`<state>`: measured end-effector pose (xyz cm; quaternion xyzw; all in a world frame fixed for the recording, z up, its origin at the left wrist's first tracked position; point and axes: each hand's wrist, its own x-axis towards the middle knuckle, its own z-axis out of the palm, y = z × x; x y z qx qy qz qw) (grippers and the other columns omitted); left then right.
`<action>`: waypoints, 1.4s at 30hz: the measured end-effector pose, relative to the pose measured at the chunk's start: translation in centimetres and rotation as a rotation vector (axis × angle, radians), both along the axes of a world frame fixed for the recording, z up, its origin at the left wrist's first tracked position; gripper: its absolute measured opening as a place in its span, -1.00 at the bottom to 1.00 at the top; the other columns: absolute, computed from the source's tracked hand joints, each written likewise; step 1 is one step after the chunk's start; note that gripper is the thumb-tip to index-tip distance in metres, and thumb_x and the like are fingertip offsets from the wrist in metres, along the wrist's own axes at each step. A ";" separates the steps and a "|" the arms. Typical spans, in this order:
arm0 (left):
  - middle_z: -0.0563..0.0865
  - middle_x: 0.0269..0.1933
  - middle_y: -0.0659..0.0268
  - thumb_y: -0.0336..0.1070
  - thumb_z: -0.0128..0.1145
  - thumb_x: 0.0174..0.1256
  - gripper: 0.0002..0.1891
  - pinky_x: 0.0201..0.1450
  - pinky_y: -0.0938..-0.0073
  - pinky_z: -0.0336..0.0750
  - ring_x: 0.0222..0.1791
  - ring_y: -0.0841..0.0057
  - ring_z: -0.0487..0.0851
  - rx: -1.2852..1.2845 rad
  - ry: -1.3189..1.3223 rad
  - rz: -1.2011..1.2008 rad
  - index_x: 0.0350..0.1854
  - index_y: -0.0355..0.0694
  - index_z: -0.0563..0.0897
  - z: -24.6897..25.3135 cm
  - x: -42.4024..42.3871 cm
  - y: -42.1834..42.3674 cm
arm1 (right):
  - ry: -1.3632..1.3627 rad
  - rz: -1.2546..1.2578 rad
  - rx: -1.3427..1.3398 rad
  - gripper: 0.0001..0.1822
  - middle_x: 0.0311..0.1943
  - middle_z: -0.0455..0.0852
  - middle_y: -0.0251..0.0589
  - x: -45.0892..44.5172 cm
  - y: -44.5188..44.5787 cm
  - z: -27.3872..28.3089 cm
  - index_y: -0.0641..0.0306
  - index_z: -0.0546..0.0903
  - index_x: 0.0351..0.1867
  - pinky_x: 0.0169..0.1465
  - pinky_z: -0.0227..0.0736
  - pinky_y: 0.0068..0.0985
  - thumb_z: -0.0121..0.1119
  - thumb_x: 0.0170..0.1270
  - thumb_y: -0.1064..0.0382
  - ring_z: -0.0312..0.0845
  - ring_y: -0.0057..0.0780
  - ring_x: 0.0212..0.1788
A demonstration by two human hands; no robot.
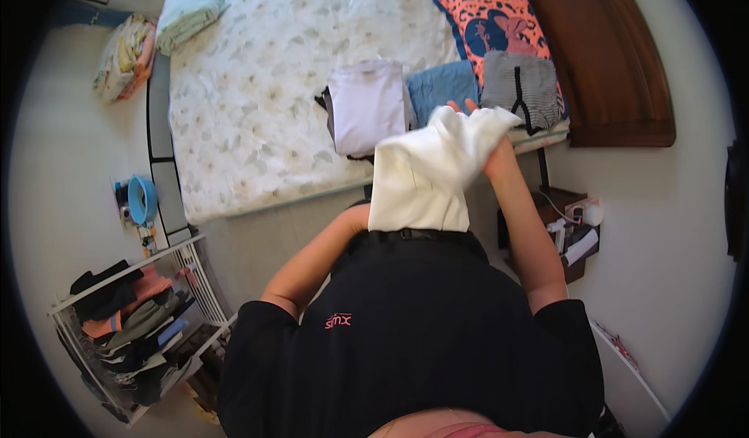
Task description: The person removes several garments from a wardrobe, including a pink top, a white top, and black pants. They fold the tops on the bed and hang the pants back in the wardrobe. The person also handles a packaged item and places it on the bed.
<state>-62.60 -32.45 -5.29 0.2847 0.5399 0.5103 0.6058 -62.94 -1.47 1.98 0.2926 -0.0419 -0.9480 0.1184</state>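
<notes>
A white cloth garment point(418, 186), partly folded, is in front of my waist, its upper part bunched and slightly blurred. My right hand point(496, 156) holds that upper part from behind and the right side; two fingertips show above its edge, and the rest of the fingers are covered. My left hand point(361, 214) goes behind the garment's lower left edge, so its fingers are hidden. Just beyond, on the bed, lie a stack of folded clothes with a pale lavender one point(368, 104) on top, a folded blue garment point(443, 89) and a grey striped garment with black trim point(519, 90).
The bed point(257, 122) has a floral sheet and a dark wooden headboard point(608, 58). A coral patterned pillow point(497, 22) lies under the striped garment. At left stands a white rack point(134, 268) full of clothes; at right, a small bedside unit point(550, 204) holds a cable and small items.
</notes>
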 end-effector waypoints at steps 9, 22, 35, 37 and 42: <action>0.59 0.38 0.10 -0.28 0.15 0.53 -0.59 0.50 0.44 0.29 0.40 0.38 0.52 -0.174 0.664 -0.324 0.34 -0.31 0.58 -1.3 -0.7 0.3 | -0.309 0.388 1.218 -0.49 0.34 0.58 -0.08 5.1 -3.9 -12.9 0.25 0.47 0.42 0.43 0.34 -0.25 0.15 0.47 0.29 0.47 -0.22 0.39; 0.64 0.30 0.17 -0.29 0.21 0.48 -0.60 0.34 0.40 0.50 0.29 0.45 0.60 -0.166 -0.097 0.165 0.28 -0.33 0.62 3.7 -3.9 -0.8 | 0.810 1.173 1.633 -0.32 0.31 0.60 0.05 3.7 -10.0 1.9 -0.08 0.39 0.51 0.35 0.41 -0.21 0.25 0.33 0.16 0.54 0.05 0.30; 0.70 0.26 0.08 -0.11 0.01 0.58 -0.52 0.46 0.31 0.37 0.34 0.36 0.59 0.168 -0.004 0.729 0.34 -0.35 0.57 8.4 -14.7 -7.9 | 0.742 0.686 2.059 -0.52 -0.03 0.80 0.01 -7.1 -7.4 7.6 0.14 0.66 0.25 0.12 0.53 -0.32 0.00 0.31 0.43 0.72 -0.06 0.01; 0.71 0.25 0.07 -0.06 -0.02 0.59 -0.50 0.46 0.29 0.37 0.33 0.34 0.60 0.193 0.005 0.857 0.33 -0.34 0.58 8.3 -16.5 -8.0 | 0.818 0.523 2.143 -0.50 0.02 0.78 0.01 -9.4 -7.8 10.2 0.15 0.67 0.22 0.12 0.53 -0.31 -0.08 0.29 0.46 0.71 -0.06 0.05; 0.46 0.47 0.01 0.28 -0.19 0.61 -0.28 0.44 0.07 0.40 0.43 0.17 0.48 0.156 -0.212 0.999 0.53 -0.23 0.33 2.9 -20.6 -8.5 | 0.881 0.282 2.314 -0.45 0.15 0.75 -0.08 -13.4 -10.4 7.3 0.17 0.66 0.24 0.28 0.49 -0.35 -0.05 0.25 0.55 0.65 -0.11 0.20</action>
